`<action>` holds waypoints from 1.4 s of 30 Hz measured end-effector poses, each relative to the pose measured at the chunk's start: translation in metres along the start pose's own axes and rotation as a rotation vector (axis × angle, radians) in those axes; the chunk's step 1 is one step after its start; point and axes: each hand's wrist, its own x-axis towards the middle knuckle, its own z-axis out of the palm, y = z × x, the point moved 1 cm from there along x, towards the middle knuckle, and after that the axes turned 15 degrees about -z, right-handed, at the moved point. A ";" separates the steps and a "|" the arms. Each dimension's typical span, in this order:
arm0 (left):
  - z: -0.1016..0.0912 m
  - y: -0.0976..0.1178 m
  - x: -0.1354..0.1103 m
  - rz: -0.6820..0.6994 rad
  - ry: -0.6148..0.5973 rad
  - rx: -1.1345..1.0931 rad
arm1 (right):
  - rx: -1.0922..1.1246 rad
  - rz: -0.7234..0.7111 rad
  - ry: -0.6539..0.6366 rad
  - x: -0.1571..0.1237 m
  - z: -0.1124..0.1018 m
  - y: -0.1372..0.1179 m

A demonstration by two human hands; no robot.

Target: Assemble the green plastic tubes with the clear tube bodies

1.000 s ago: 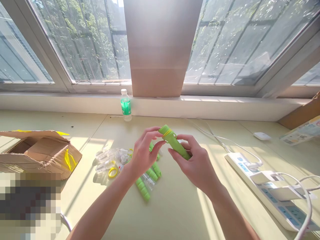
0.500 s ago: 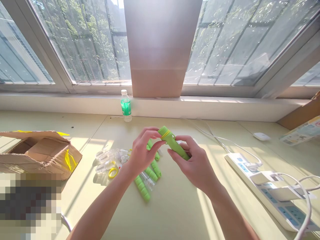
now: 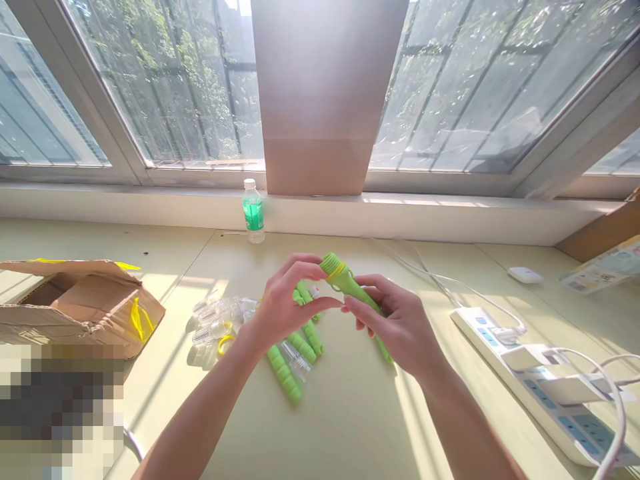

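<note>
Above the table I hold a green plastic tube (image 3: 353,288) tilted, its ribbed, threaded-looking end up and to the left. A yellow ring circles its neck, with a small green loop below. My left hand (image 3: 287,300) has its fingertips at the ribbed end, its thumb reaching under the tube to my right thumb. My right hand (image 3: 395,320) is wrapped round the tube's body; the lower end sticks out beneath. Behind my left hand lie several green spiral-ribbed pieces (image 3: 284,377), clear plastic tubes (image 3: 215,327) and a yellow ring (image 3: 225,345), partly hidden.
To the left stands an open cardboard box (image 3: 115,313). A bottle with a green label (image 3: 253,213) is by the window ledge. On the right are a white power strip (image 3: 530,380) with plugs and cables, and a small white case (image 3: 525,275).
The tube's lower end now shows below my right hand. My right fingers have shifted along the body, and my left thumb has moved off the neck towards my right thumb.
</note>
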 end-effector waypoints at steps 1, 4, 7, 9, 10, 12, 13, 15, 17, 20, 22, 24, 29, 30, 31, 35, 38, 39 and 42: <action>-0.001 0.000 0.000 0.016 -0.010 0.011 | -0.014 -0.021 0.011 0.000 -0.001 0.002; -0.002 0.000 0.001 0.058 0.004 0.051 | -0.022 -0.024 -0.014 0.001 -0.003 0.006; -0.003 0.002 0.001 0.055 0.006 0.080 | 0.031 0.029 -0.065 0.001 -0.003 0.006; -0.005 0.003 0.001 0.044 0.002 0.082 | 0.056 0.072 -0.068 0.001 -0.002 0.004; -0.005 0.005 0.001 0.045 0.001 0.078 | 0.062 0.089 -0.065 0.002 -0.002 0.003; -0.007 0.007 0.002 0.055 -0.002 0.068 | 0.065 0.104 -0.058 0.002 -0.001 0.001; -0.007 0.009 0.002 0.060 -0.003 0.065 | 0.067 0.105 -0.059 0.001 0.000 0.000; -0.009 0.011 0.002 0.066 -0.009 0.075 | 0.074 0.091 -0.060 0.001 0.000 0.001; -0.010 0.011 0.002 0.067 -0.027 0.109 | 0.078 0.061 -0.068 0.001 0.000 0.003; -0.011 0.010 0.002 0.065 -0.054 0.157 | 0.042 -0.007 -0.119 0.002 -0.001 0.006; -0.011 0.008 0.001 0.060 -0.061 0.166 | 0.011 -0.027 -0.152 0.003 -0.002 0.007; -0.010 0.007 0.001 0.052 -0.068 0.165 | 0.021 -0.004 -0.162 0.003 -0.001 0.006; -0.011 0.008 0.002 0.018 -0.108 0.164 | 0.116 0.149 -0.127 0.001 0.001 0.002; -0.012 0.008 0.002 0.012 -0.122 0.177 | 0.131 0.150 -0.120 0.002 0.002 0.003; -0.013 0.009 0.002 0.012 -0.131 0.195 | 0.149 0.139 -0.117 0.002 0.002 0.003; -0.013 0.009 0.001 0.062 -0.076 0.278 | 0.178 0.057 -0.158 0.005 0.003 0.009; -0.012 0.007 0.001 0.086 -0.045 0.328 | 0.102 0.032 -0.189 0.005 0.003 0.011; -0.012 0.005 0.001 0.091 -0.041 0.337 | 0.073 0.042 -0.186 0.005 0.004 0.010; -0.013 0.002 0.002 0.088 -0.029 0.324 | 0.026 0.102 -0.134 0.002 0.005 0.006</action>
